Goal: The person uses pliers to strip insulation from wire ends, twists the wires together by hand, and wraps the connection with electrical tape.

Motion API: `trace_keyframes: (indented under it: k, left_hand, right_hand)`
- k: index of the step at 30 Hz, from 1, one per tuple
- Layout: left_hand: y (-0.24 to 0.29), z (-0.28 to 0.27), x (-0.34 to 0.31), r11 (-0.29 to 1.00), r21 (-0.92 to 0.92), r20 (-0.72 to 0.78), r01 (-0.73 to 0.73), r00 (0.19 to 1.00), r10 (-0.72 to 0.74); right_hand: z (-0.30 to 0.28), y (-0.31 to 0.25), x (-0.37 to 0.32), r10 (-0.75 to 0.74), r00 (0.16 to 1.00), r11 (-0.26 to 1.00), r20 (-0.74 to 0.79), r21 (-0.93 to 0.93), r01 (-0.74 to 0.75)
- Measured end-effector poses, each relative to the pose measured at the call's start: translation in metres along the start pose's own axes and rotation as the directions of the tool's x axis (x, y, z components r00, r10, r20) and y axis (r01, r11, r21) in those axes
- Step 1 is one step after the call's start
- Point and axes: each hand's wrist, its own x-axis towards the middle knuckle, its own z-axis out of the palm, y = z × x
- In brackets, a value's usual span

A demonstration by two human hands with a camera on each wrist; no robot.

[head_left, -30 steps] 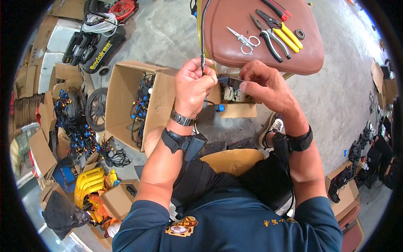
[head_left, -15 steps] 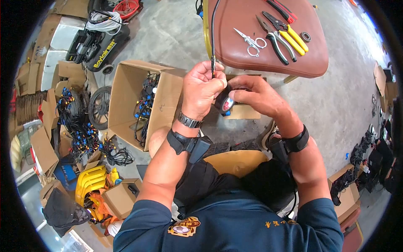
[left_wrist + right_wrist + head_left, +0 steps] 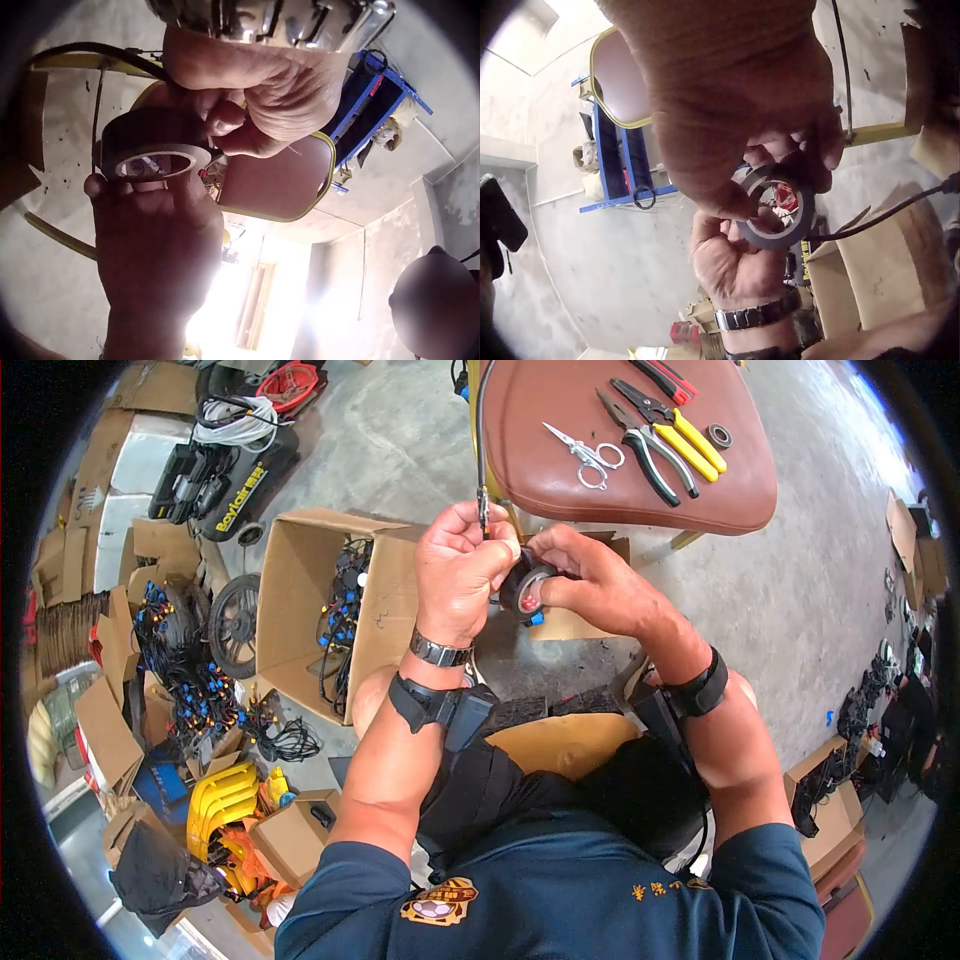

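Observation:
In the head view, my left hand [image 3: 450, 580] pinches a black cable [image 3: 482, 460] between thumb and fingers, near a section where thin wires show. The cable runs up along the left side of a brown padded chair seat. Close beside it, my right hand [image 3: 600, 585] grips a roll of black electrical tape [image 3: 511, 598], thumb at the core. Both wrist views show the tape roll [image 3: 150, 127] right against the left fingertips. From the right wrist, the roll's ring [image 3: 780, 240] is seen face on, with fingers around it. Where tape meets cable is hidden by the fingers.
On the chair seat [image 3: 560, 490] lie folding scissors [image 3: 590, 458], grey-and-black pliers [image 3: 645, 455], yellow-handled wire strippers [image 3: 695, 445], a red-handled tool [image 3: 668, 380] and a small dark ring [image 3: 718, 436]. A cardboard box [image 3: 395, 620] of cables stands left of the knees.
My right hand has come left against the left hand, turning the tape roll from edge-on to flat side up. The left hand keeps its pinch on the cable.

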Motion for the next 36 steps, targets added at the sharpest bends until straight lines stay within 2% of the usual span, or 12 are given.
trace_keyframes:
  k: [6,9,12,15,18,24,27,30,33,36]
  left_hand:
    - [-0.001,0.002,-0.002,0.997,-0.069,0.048,0.030,0.998,-0.027]
    - [-0.001,0.004,-0.004,0.999,-0.031,0.042,0.040,0.998,-0.039]
    - [-0.001,0.002,-0.003,0.998,-0.049,0.042,0.030,0.999,-0.028]
    - [0.000,0.000,-0.002,1.000,-0.021,0.015,0.003,1.000,-0.003]
    - [-0.001,-0.003,-0.001,1.000,-0.018,-0.009,0.010,1.000,-0.010]
    - [0.003,-0.001,0.000,0.998,0.034,-0.075,0.054,0.996,-0.052]
    - [0.004,-0.002,0.001,0.993,0.032,-0.063,0.118,0.991,-0.116]
    - [0.005,0.000,-0.001,0.988,0.047,-0.034,0.146,0.989,-0.144]
    - [0.002,0.000,-0.003,0.991,0.105,0.038,0.082,0.996,-0.087]
    - [0.003,0.004,-0.003,0.989,0.111,0.022,0.093,0.995,-0.096]
  right_hand:
    - [0.010,-0.007,0.000,-0.001,0.999,0.995,-0.038,0.098,0.005]
    - [0.007,-0.002,0.004,0.038,0.999,0.999,0.002,-0.013,-0.038]
    - [0.007,-0.001,0.004,0.013,1.000,0.997,-0.007,0.081,-0.012]
    - [-0.002,-0.007,0.002,0.117,0.993,0.992,0.027,0.039,-0.118]
    - [-0.002,-0.023,-0.003,0.160,0.987,0.986,-0.030,0.044,-0.158]
    - [-0.005,-0.022,-0.004,0.077,0.990,0.996,-0.116,-0.041,-0.082]
    - [-0.006,-0.028,-0.004,0.062,0.989,0.984,-0.136,-0.156,-0.083]
    - [-0.008,-0.035,-0.004,0.092,0.986,0.976,-0.142,-0.182,-0.118]
    - [-0.007,-0.033,-0.003,0.039,0.986,0.973,-0.162,-0.218,-0.074]
    - [-0.008,-0.022,-0.001,0.035,0.988,0.985,-0.148,-0.159,-0.059]
